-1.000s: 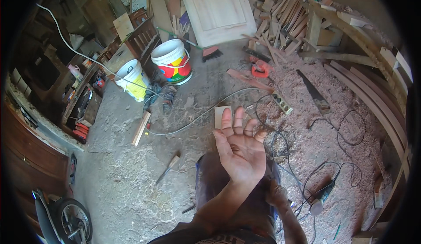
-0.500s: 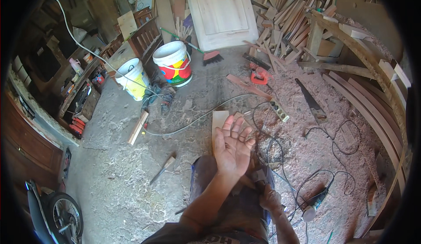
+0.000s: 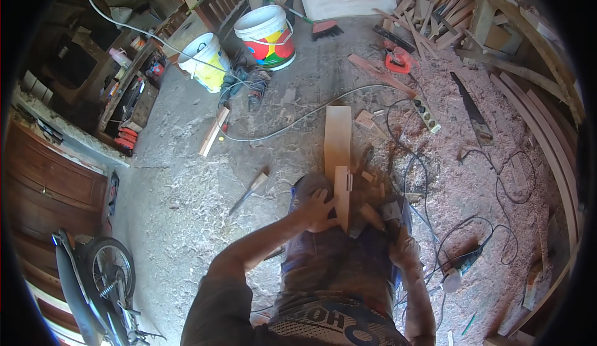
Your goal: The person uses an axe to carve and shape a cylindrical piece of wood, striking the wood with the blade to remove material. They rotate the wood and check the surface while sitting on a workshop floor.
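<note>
In the head view my left hand [image 3: 316, 210] rests by my left knee, fingers bent and apart, just left of a narrow upright wooden piece [image 3: 341, 196] with a small strip on its edge. A pale board [image 3: 337, 131] lies beyond it. My right hand [image 3: 403, 249] is closed at my right thigh beside a dark grey object [image 3: 390, 214]; what it grips is unclear. A short wooden handle-like piece [image 3: 372, 215] sits between my hands. A chisel-like tool [image 3: 247, 193] lies on the floor at the left.
Around me are two buckets [image 3: 265, 46], a hand saw [image 3: 471, 109], a power strip [image 3: 428, 117], cables, a broom [image 3: 324, 27], a power tool [image 3: 463, 259] among shavings, stacked offcuts [image 3: 444, 4], long curved boards [image 3: 538, 147], and a motorbike [image 3: 93, 284] at lower left.
My left hand has turned from palm-up in mid-air and come down beside the narrow wooden piece. My right hand remains low at right. The view has shifted, moving the background upward.
</note>
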Tool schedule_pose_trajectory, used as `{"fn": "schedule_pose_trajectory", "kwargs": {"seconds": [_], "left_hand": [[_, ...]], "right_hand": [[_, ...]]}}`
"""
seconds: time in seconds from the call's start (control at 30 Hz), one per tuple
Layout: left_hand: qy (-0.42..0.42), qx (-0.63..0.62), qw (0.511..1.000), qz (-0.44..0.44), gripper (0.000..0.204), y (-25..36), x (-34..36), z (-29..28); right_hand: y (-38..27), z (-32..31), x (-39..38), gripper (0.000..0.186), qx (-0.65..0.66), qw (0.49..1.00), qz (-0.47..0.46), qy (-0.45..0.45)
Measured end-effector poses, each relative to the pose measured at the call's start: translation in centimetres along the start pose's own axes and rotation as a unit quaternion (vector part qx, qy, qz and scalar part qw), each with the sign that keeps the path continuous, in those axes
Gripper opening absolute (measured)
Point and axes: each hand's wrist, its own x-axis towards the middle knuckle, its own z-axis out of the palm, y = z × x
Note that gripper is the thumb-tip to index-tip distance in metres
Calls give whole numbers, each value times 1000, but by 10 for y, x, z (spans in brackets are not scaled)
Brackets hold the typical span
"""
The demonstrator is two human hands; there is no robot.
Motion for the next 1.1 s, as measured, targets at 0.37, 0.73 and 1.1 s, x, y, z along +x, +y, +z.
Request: {"fn": "schedule_pose_trajectory", "kwargs": {"seconds": [0.37, 0.73, 1.1], "left_hand": [[-98, -97, 981, 133, 84, 35, -48, -42], [561, -567, 448, 403, 83, 123, -64, -139], [559, -514, 235, 606, 59, 191, -171, -200]], "right_hand": [[5, 5, -1, 40, 3, 1000, -14, 27], [16, 20, 9, 43, 5, 1000, -22, 8], [15, 18, 6, 46, -3, 996, -65, 63]]}}
